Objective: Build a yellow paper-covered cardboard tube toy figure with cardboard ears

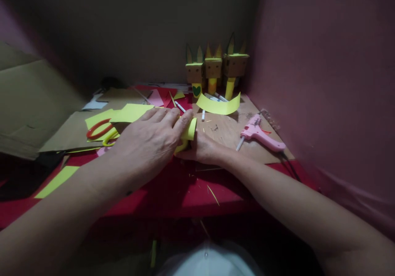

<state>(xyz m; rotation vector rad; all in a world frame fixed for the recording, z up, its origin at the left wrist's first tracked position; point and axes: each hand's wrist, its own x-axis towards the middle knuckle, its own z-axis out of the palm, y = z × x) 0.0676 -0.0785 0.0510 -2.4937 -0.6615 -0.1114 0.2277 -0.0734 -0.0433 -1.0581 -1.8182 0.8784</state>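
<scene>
My left hand (154, 134) lies over a curled piece of yellow paper (190, 130), its thumb along the top and its fingers bending over the far side. From below and the right, my right hand (203, 147) grips the same roll; its fingers are mostly hidden. Just left of my left hand is a yellow-topped cardboard piece (132, 112) with a brown side, partly covered by the hand. Scissors (100, 128) with red and yellow handles lie beside it.
Three cardboard-box figures (212, 68) with pointed ears stand at the back. A curved yellow strip (219, 105) and a pink glue gun (261, 134) lie on a brown board (222, 138). Cardboard sheets (68, 134) spread leftward over the red table (185, 193). A pink wall (333, 82) bounds the right.
</scene>
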